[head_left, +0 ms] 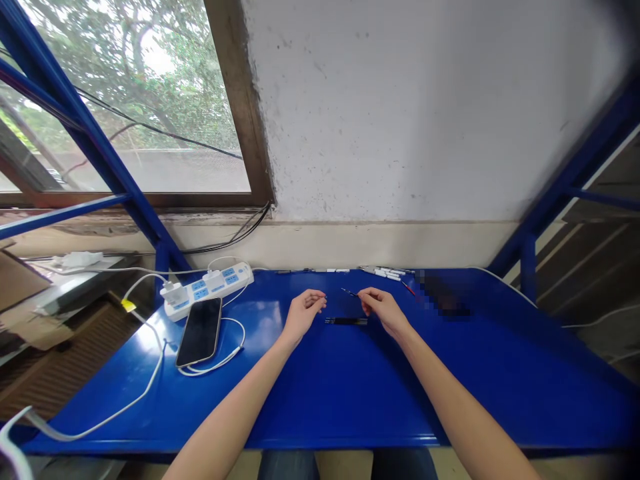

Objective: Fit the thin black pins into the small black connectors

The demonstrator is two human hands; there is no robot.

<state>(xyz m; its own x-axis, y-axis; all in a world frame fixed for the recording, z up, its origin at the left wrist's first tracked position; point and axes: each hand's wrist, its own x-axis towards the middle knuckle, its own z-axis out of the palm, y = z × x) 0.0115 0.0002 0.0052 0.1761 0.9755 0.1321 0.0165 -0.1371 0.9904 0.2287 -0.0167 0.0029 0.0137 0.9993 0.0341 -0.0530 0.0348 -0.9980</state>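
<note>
My right hand (381,309) pinches a thin pen refill (349,292), whose pale tip points left toward my other hand. My left hand (304,315) is closed with thumb and fingertips together. A tiny dark bit shows at those fingertips, too small to name. Between and just below both hands, black pen parts (346,321) with clear ends lie side by side on the blue table (345,387). The two hands are apart, a little above the tabletop.
Several white pens (385,272) and a red-and-black pen (409,288) lie toward the back, beside a blurred dark item (445,293). More pen parts (337,270) line the back edge. At left are a phone (200,333), a power strip (210,291) and a white cable (150,387).
</note>
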